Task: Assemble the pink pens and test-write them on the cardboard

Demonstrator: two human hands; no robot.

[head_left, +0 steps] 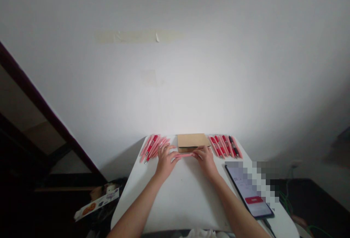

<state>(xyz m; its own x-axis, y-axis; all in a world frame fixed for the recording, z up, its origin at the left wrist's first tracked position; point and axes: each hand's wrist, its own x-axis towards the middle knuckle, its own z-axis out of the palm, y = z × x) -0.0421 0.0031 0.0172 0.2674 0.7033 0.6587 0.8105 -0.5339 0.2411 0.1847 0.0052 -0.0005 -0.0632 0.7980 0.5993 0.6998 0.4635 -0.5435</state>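
My left hand [164,160] and my right hand [205,159] hold the two ends of one pink pen [185,155], which lies crosswise between them just above the white table [183,198]. Both hands have their fingers pinched on it. Behind the pen sits a flat brown cardboard box [192,141]. A heap of several pink and red pens [154,146] lies left of the box. A row of several pink and red pens, with one black among them [225,146], lies to the right of the box.
A tablet with a lit screen [250,190] rests on the table's right side, near its edge. The table stands against a white wall. Left of the table, lower down, is a printed package [97,203] in a dark area.
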